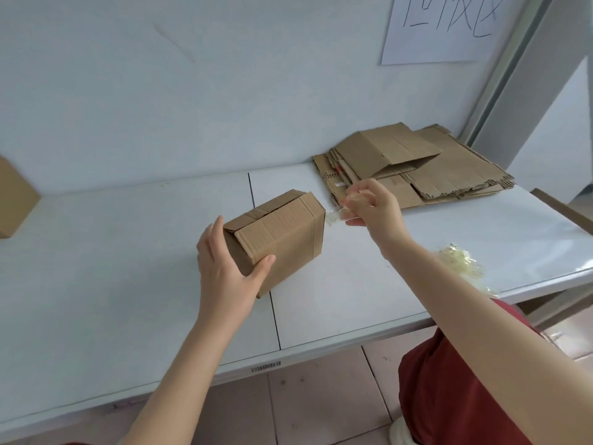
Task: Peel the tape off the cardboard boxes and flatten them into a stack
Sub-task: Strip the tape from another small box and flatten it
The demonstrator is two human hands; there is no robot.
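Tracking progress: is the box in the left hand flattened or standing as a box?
Not flattened: the box shows three full faces meeting at square corners.

Soft, even light brightens my view, shadows are faint, the far edges bow, and my right hand (373,205) blurs.

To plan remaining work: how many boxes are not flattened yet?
2. One box on the table, held by the left hand; a second box at the left edge, partly cut off. Others may be out of view.
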